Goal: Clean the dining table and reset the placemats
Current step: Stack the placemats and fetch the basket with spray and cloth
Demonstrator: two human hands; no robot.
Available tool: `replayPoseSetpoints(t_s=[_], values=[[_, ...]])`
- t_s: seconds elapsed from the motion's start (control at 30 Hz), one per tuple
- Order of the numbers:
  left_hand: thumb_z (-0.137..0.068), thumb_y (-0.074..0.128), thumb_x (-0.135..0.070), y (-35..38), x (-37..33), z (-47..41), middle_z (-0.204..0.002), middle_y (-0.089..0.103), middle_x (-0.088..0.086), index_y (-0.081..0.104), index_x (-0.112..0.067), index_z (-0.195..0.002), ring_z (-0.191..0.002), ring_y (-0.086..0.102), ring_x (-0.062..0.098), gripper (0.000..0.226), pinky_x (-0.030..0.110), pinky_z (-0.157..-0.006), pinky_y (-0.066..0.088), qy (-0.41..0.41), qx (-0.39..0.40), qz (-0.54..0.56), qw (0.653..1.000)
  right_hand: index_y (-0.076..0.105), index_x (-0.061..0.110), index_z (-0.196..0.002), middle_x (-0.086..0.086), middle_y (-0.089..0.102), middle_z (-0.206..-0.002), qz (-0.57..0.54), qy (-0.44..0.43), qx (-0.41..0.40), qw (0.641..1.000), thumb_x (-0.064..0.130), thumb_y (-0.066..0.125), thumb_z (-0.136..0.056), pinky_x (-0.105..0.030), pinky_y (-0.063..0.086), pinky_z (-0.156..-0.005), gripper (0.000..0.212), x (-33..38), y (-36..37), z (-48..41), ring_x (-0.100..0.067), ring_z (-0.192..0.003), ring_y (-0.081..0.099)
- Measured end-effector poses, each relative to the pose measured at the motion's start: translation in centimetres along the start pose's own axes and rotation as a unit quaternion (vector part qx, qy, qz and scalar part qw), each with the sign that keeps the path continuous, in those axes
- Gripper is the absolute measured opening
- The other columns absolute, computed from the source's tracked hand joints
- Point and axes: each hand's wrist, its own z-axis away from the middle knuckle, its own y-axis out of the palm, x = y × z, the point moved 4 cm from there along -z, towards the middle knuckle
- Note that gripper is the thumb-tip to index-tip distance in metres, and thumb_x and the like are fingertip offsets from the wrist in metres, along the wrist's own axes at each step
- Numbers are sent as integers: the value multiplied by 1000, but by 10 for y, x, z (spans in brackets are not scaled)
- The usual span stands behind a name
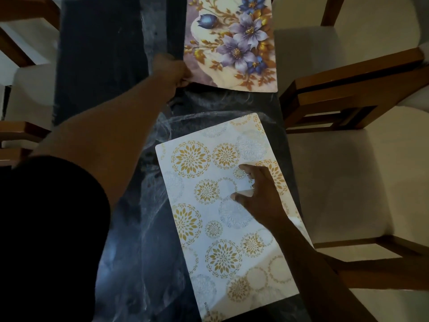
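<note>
Left hand (175, 70) pinches the floral placemat (232, 43) corner to square it; right hand (257, 189), grip spread wide, pins the mandala placemat (209, 228) beside it

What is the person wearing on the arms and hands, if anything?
The left hand and right hand are bare: no gloves, rings or watch visible. The left arm has a short black sleeve ending above the elbow; both forearms are uncovered.

Two placemats (222, 212) (232, 40), one table (104, 54), four chairs (362, 173) (348, 10) (25, 89) (14, 140)
</note>
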Motion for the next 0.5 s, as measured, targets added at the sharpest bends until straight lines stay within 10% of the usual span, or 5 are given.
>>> replayPoseSetpoints(t_s=[0.13, 0.33, 0.4, 0.5], values=[[-88, 75, 7, -20, 8, 81, -105, 72, 12, 69, -5, -115, -75, 74, 16, 30, 25, -65, 62, -11, 22, 99, 995, 54, 21, -146, 4, 57, -132, -172, 67, 22, 983, 7, 83, -84, -28, 51, -100, 70, 5, -13, -1, -13, -120, 58], [-87, 71, 13, -53, 115, 233, -101, 77, 16, 70, -3, -122, -83, 74, 25, 39, 32, -73, 65, -90, 69, 171, 979, 54, 7, -145, -14, 64, -141, -598, 236, -36, 765, 40, 50, -107, -46, 55, -102, 50, -15, -64, 10, -32, -127, 65], [-84, 74, 14, -60, 151, 281, -92, 77, 16, 72, -6, -117, -77, 73, 28, 39, 34, -69, 65, -116, 57, 166, 978, 60, 9, -138, -12, 72, -131, -583, 241, -10, 776, 52, 48, -105, -44, 59, -92, 56, -20, -81, 21, -30, -119, 70], [-83, 75, 15, -64, 197, 348, -93, 74, 20, 70, -9, -113, -78, 74, 30, 40, 34, -64, 65, -167, 52, 153, 973, 76, 14, -112, -11, 79, -109, -397, 221, 17, 891, 31, 56, -105, -38, 63, -75, 27, -27, -98, 44, -33, -104, 76]])
